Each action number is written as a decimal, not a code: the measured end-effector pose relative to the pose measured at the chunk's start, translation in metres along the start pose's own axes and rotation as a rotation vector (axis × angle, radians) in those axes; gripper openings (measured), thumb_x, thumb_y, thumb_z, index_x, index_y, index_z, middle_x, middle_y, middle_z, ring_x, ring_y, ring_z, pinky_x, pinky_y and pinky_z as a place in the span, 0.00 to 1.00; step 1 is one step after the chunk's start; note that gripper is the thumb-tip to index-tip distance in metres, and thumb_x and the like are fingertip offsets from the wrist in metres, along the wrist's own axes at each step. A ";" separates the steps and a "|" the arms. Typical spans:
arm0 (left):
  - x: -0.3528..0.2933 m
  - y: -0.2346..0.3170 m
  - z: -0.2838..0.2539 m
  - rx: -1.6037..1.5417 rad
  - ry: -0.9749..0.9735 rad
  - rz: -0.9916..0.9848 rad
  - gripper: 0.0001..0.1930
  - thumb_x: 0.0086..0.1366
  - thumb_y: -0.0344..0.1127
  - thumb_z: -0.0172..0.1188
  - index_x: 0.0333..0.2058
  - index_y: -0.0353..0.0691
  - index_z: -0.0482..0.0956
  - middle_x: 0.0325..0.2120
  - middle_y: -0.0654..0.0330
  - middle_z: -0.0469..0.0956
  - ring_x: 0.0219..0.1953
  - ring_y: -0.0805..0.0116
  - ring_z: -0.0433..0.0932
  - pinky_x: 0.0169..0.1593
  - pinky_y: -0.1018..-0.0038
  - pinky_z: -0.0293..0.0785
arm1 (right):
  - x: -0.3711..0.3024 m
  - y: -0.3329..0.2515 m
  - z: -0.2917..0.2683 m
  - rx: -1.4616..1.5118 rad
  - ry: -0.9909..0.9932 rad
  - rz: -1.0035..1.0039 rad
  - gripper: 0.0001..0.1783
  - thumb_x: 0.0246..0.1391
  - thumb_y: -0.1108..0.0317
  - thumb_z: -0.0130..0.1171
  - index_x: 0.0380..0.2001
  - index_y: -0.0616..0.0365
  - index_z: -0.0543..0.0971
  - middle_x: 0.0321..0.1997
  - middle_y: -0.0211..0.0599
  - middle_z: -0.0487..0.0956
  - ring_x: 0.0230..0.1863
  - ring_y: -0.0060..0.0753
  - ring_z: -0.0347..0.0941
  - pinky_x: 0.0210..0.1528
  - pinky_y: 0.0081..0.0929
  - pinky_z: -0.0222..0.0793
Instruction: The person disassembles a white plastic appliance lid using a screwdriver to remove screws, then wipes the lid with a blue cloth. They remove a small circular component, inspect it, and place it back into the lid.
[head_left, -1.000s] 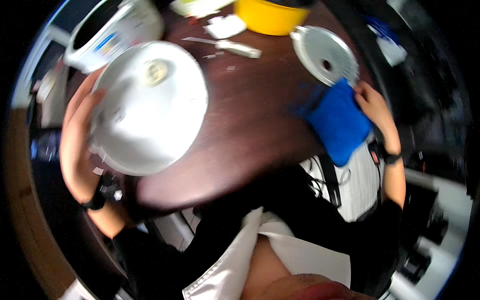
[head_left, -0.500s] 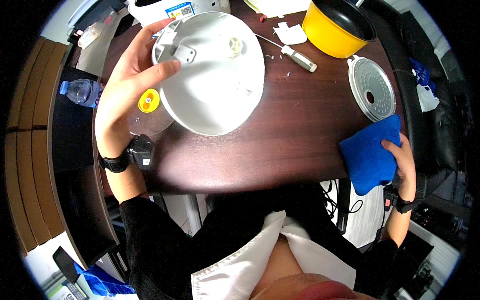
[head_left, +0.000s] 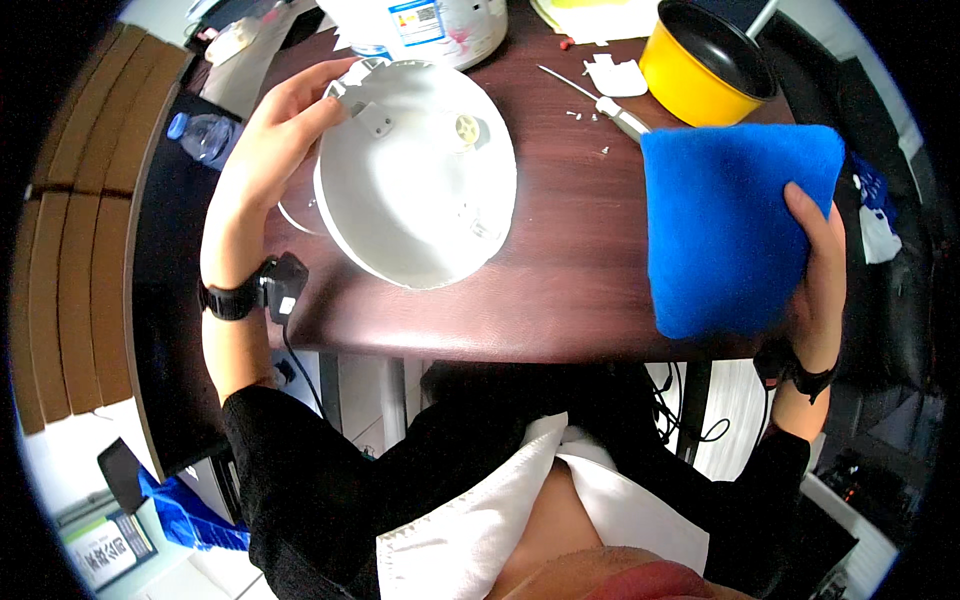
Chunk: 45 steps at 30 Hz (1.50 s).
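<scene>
My left hand (head_left: 280, 135) grips the rim of a white round plastic lid shell (head_left: 420, 200) at its far left edge, thumb inside by the hinge part. The shell's hollow inner side faces me, tilted over the table, with a small cream round fitting inside it. A blue cloth (head_left: 735, 230) hangs spread from my right hand (head_left: 822, 265), whose thumb lies on its front; the other fingers are hidden behind it. Just beyond the cloth lies a screwdriver (head_left: 622, 117), its handle end covered. Beside it are several small screws (head_left: 604, 150) and a white plastic piece (head_left: 615, 77).
At the back stands a white rice cooker body (head_left: 465, 35) with a blue-edged sticker. A yellow pot (head_left: 690, 75) with a black inside stands at the back right. A plastic bottle (head_left: 205, 135) lies left of the table. The brown tabletop's (head_left: 480, 325) front edge curves before me.
My right hand has lifted the blue cloth up and inward, and it now hides the perforated metal disc. The shell has tilted and shifted slightly, covering the yellow round part.
</scene>
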<state>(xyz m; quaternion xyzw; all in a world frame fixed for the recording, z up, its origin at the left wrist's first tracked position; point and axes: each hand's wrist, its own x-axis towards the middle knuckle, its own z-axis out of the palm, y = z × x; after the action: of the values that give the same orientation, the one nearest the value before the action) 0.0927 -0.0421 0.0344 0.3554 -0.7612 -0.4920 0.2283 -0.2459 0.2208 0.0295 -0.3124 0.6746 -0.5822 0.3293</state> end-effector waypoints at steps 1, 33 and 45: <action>-0.001 0.000 -0.001 -0.006 -0.012 -0.038 0.24 0.57 0.29 0.47 0.54 0.30 0.64 0.42 0.55 0.74 0.42 0.73 0.73 0.46 0.80 0.69 | 0.004 -0.001 0.009 0.038 0.002 -0.003 0.34 0.47 0.51 0.60 0.53 0.60 0.65 0.47 0.45 0.71 0.47 0.40 0.68 0.51 0.36 0.64; -0.109 -0.087 -0.001 -0.055 0.398 -0.302 0.30 0.58 0.29 0.52 0.58 0.26 0.54 0.49 0.42 0.67 0.50 0.60 0.71 0.51 0.71 0.68 | 0.041 0.045 0.051 0.442 -0.022 0.135 0.27 0.46 0.59 0.55 0.50 0.59 0.67 0.47 0.41 0.70 0.48 0.39 0.67 0.51 0.38 0.63; -0.136 -0.064 0.021 -0.282 0.030 -0.648 0.23 0.62 0.39 0.50 0.50 0.27 0.62 0.35 0.50 0.74 0.28 0.65 0.78 0.27 0.74 0.78 | 0.048 0.060 0.034 0.569 -0.124 0.095 0.23 0.45 0.62 0.53 0.46 0.60 0.69 0.43 0.38 0.73 0.45 0.37 0.69 0.50 0.36 0.63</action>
<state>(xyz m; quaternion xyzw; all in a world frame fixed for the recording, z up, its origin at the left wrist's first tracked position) 0.1858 0.0579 -0.0327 0.5505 -0.5302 -0.6340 0.1182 -0.2488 0.1703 -0.0378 -0.2106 0.4766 -0.7116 0.4712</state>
